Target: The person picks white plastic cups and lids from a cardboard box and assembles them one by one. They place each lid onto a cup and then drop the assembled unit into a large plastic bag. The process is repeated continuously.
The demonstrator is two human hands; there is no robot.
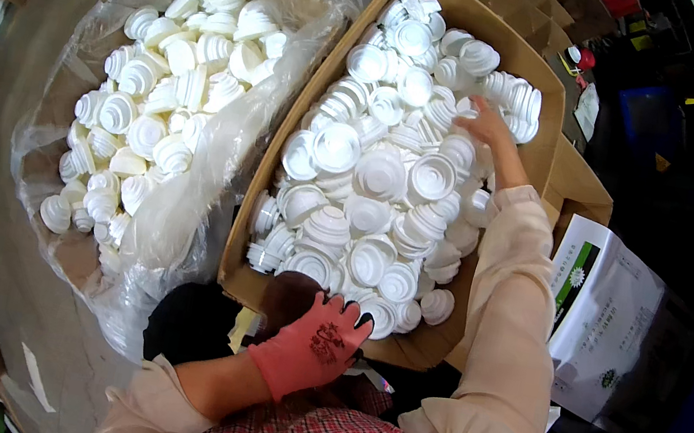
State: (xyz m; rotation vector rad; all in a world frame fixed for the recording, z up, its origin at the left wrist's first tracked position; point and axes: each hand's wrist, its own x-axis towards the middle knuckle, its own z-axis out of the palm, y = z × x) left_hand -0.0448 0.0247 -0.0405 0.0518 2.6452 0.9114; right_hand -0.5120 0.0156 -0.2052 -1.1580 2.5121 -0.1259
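Note:
White round plastic caps with stepped rings (380, 174) fill a long cardboard box (288, 129) in front of me. Into its far right part reaches my bare right hand (488, 128), fingers stretched and apart over the caps, beside a tight row of stacked caps (515, 95). At the near edge of the box is my left hand (315, 340), in a coral glove with dark fingertips. Its fingers are slightly bent and apart, close to the nearest caps; no cap shows in them. Next to it is a dark brown rounded shape (293, 297) I cannot identify.
To the left, a clear plastic bag (201, 238) lines another container holding cream-white caps (170, 77). A white printed carton (599, 328) stands on the right. Dividered cardboard (501, 8) lies beyond the box, and a blue bin (648, 116) stands at far right.

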